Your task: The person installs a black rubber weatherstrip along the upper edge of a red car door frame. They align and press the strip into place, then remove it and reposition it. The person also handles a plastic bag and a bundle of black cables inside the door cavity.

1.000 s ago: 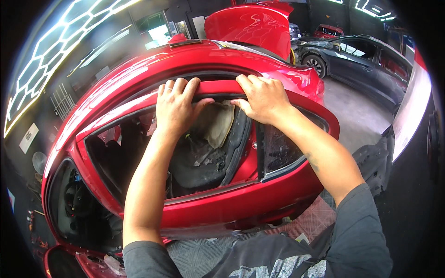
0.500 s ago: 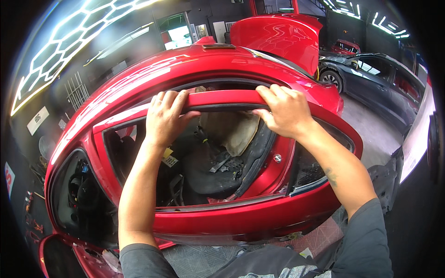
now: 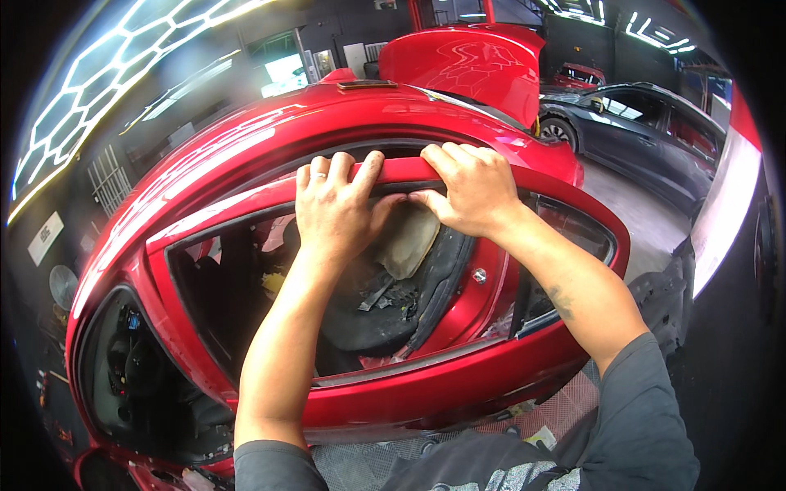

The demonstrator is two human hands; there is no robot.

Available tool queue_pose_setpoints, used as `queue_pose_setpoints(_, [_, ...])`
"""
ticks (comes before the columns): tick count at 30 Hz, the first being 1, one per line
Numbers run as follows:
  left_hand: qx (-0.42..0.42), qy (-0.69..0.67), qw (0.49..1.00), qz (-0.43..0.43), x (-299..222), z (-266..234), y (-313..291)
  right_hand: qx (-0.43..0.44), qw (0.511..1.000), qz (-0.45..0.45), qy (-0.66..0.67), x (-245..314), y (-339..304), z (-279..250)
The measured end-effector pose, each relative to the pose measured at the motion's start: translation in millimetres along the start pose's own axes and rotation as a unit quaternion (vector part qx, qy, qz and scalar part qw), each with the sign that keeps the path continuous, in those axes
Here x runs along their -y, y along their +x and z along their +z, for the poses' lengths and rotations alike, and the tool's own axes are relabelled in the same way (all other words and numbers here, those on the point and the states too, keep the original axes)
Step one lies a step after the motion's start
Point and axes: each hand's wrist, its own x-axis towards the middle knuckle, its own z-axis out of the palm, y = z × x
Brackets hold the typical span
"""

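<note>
Red door (image 3: 458,383) stands ajar on the near side of the red car (image 3: 286,123). Your left hand (image 3: 337,213) and right hand (image 3: 475,190) wrap their fingers over its top frame (image 3: 401,168); the grip looks set, the door not yet flush.

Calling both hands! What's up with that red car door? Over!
Left grip and right grip hooked over window frame top. Red rear door ajar. Forearms hiding part of it. Over.
</note>
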Motion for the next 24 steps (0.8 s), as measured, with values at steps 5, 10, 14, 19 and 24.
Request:
queue_pose_setpoints(5, [0.010, -0.035, 0.999, 0.004, 5, 3, 0, 0.050, 0.998, 0.040, -0.008, 4, 3, -8])
queue_pose_setpoints(10, [0.060, -0.005, 0.998, 0.032, 87, -39, -24, 0.102, 0.992, 0.037, 0.058, -21, -1, -25])
queue_pose_setpoints(14, [0.086, 0.058, 0.994, -0.018, 154, -77, -60, 0.066, 0.997, -0.034, 0.034, -1, 11, -23])
queue_pose_setpoints(19, [0.091, 0.086, 0.991, -0.047, 201, -102, -92, 0.071, 0.994, -0.077, -0.013, 62, 56, 10])
queue_pose_setpoints(24, [0.055, 0.093, 0.994, -0.019, 212, -93, -101, 0.022, 0.997, -0.070, -0.034, 90, 60, 25])
